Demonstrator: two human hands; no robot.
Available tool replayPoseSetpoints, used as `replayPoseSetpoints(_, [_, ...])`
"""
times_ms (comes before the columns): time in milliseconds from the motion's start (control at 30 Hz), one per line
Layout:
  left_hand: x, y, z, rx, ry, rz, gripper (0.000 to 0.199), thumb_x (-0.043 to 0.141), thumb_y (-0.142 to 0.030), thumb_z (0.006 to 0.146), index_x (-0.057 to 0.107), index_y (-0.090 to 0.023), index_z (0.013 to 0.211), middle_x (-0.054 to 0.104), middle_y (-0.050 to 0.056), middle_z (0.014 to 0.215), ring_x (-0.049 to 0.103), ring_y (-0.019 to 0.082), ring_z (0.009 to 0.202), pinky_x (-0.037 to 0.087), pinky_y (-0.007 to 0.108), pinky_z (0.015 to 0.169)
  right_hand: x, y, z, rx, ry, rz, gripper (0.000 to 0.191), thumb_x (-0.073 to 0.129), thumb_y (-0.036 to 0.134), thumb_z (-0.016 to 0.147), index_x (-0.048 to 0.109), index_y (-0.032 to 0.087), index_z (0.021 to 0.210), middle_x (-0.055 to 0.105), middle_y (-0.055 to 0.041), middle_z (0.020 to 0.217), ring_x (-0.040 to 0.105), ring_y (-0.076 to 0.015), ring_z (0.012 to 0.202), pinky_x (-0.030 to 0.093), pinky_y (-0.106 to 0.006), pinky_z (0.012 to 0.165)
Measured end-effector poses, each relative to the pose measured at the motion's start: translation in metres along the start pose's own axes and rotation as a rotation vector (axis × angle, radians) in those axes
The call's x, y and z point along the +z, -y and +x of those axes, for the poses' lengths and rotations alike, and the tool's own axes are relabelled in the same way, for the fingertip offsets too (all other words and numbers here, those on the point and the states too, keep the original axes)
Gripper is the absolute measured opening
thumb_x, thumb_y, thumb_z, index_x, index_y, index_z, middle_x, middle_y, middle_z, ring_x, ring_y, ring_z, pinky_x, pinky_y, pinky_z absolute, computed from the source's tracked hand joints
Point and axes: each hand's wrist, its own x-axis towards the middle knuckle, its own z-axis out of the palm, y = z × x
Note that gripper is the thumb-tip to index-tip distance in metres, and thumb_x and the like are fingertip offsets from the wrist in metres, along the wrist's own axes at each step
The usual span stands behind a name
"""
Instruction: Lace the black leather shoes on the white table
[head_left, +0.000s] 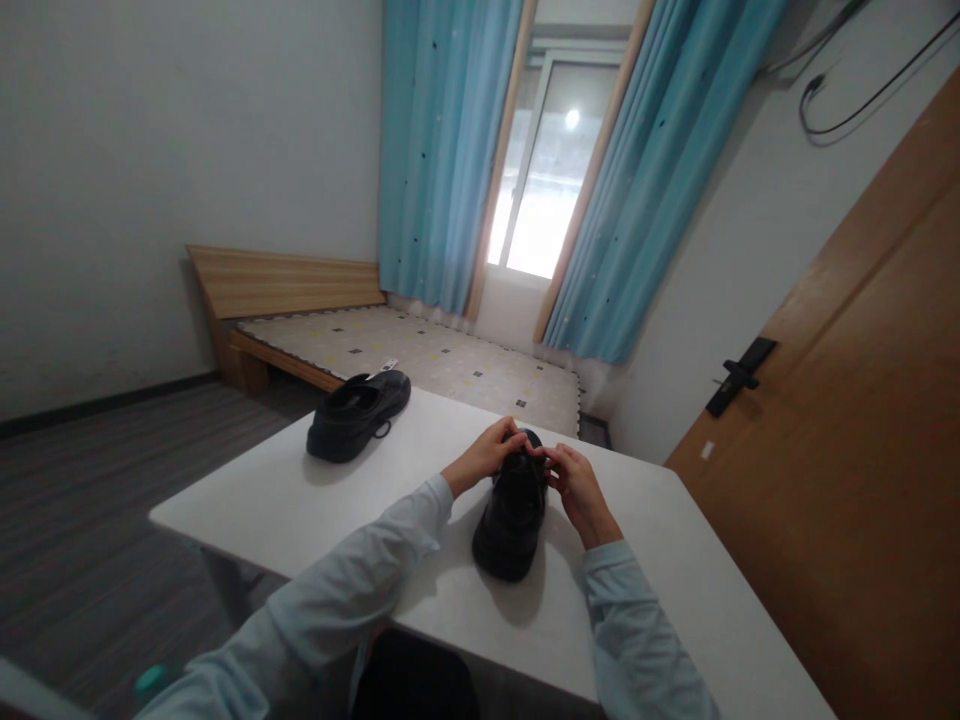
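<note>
A black shoe (508, 535) rests on the white table (420, 470) in front of me, its heel towards me and its toe pointing away. At its far upper part, my left hand (495, 447) is bent in a pinch from the left side. My right hand (574, 480) pinches from the right, and the fingertips of both hands nearly meet over the shoe. Between them a thin dark strand, apparently the shoelace, is hard to see. The matching black shoe (346, 432) lies farther left on the table, with a small lace loop (383, 430) at its side.
Behind the table stands a low bed (450, 360) with a wooden headboard (292, 282). Blue curtains (450, 150) hang beside a bright window (551, 165). A brown door (847, 400) with a black handle (741, 376) is on the right. Something green (150, 683) shows at lower left.
</note>
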Motion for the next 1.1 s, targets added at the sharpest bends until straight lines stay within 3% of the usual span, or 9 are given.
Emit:
replayPoseSetpoints(100, [-0.003,0.002,0.001,0.025,-0.014,0.06,0.025,0.048,-0.039,0.085,0.047,-0.016,0.075,0.058,0.0,0.074,0.05,0.012,0.069,0.04,0.025,0.069,0.002,0.0,0.001,-0.029,0.018,-0.03,0.025,0.066,0.037,0.066,0.052,0.018,0.06,0.06,-0.0004,0.071,0.045,-0.0089,0.054,0.029,-0.019,0.045])
replayPoseSetpoints(233, [-0.009,0.008,0.006,0.036,-0.024,0.12,0.023,0.046,-0.037,0.086,0.045,-0.017,0.075,0.054,-0.001,0.071,0.049,0.011,0.068,0.04,0.024,0.066,0.003,-0.001,0.003,-0.109,0.061,-0.162,0.028,0.064,0.041,0.069,0.05,0.018,0.059,0.046,0.0049,0.057,0.035,-0.0069,0.047,0.023,-0.02,0.042])
replayPoseSetpoints(400, [-0.014,0.016,0.009,0.011,-0.024,0.144,0.023,0.044,-0.038,0.086,0.04,-0.018,0.074,0.052,-0.003,0.068,0.049,0.011,0.065,0.042,0.024,0.064,-0.003,-0.005,0.006,-0.087,0.091,-0.241,0.036,0.062,0.048,0.068,0.042,0.021,0.057,0.036,0.0083,0.049,0.03,-0.0071,0.041,0.021,-0.021,0.039])
replayPoseSetpoints(733, [-0.028,0.018,0.011,-0.024,0.057,0.304,0.022,0.045,-0.038,0.084,0.04,-0.018,0.074,0.052,-0.003,0.068,0.05,0.011,0.064,0.044,0.024,0.062,-0.011,-0.008,0.013,-0.193,0.069,-0.546,0.033,0.056,0.048,0.068,0.04,0.022,0.055,0.036,0.0061,0.052,0.032,-0.0103,0.048,0.023,-0.023,0.045])
replayPoseSetpoints(1100, [-0.034,0.015,0.008,-0.137,0.129,0.271,0.025,0.047,-0.039,0.081,0.04,-0.017,0.073,0.052,-0.002,0.07,0.05,0.009,0.064,0.045,0.02,0.057,-0.017,-0.013,0.014,-0.24,0.085,-0.637,0.03,0.054,0.042,0.07,0.04,0.021,0.054,0.04,0.0047,0.054,0.037,-0.0128,0.056,0.027,-0.025,0.055])
